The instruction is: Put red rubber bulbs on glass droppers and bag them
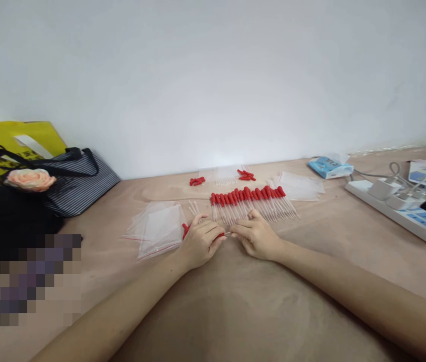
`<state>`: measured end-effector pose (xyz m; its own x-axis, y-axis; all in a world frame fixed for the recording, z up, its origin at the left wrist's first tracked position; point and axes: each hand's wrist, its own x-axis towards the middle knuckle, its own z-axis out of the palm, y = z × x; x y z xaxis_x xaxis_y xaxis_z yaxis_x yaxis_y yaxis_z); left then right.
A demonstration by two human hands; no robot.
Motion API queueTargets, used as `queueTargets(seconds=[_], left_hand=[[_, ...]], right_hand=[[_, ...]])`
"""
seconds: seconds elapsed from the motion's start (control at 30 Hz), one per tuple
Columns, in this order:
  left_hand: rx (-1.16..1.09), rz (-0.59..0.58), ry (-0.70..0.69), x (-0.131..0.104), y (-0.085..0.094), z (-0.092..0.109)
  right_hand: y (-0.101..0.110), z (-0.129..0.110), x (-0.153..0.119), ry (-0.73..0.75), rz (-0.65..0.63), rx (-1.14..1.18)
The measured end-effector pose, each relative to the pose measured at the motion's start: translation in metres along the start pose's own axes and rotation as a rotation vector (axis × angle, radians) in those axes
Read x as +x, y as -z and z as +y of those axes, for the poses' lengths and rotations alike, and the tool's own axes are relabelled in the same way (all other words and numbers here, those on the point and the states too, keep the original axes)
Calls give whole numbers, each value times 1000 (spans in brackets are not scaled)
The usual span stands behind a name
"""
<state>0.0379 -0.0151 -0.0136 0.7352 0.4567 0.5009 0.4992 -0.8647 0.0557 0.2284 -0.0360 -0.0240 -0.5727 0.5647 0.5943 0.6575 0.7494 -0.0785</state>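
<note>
My left hand (202, 242) is closed, pinching a red rubber bulb (220, 235) between thumb and fingers. Facing it, my right hand (256, 235) is closed on a thin clear dropper tube (228, 233), whose end meets or nearly meets the bulb; I cannot tell which. Just beyond both hands lies a row of clear droppers with red bulbs (248, 195), side by side with tips toward me. Loose clear tubes (194, 206) and another red bulb (185, 230) show partly behind my left hand.
Clear zip bags (160, 226) lie left of my hands, with more bags (299, 186) at the right. Two small piles of red bulbs (196, 181) sit near the wall. A power strip (397, 206), a blue tissue pack (329, 167) and a striped bag (84, 183) flank the table.
</note>
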Motion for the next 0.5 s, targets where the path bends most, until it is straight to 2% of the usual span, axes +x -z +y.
queueTargets(seconds=[0.2,0.5], left_hand=[[-30,-14,62,-1,4,-5],[-23,176,16,0,6,-1]], right_hand=[[0,2,0,-65,-36,61],[0,4,-3,-100,-57,110]])
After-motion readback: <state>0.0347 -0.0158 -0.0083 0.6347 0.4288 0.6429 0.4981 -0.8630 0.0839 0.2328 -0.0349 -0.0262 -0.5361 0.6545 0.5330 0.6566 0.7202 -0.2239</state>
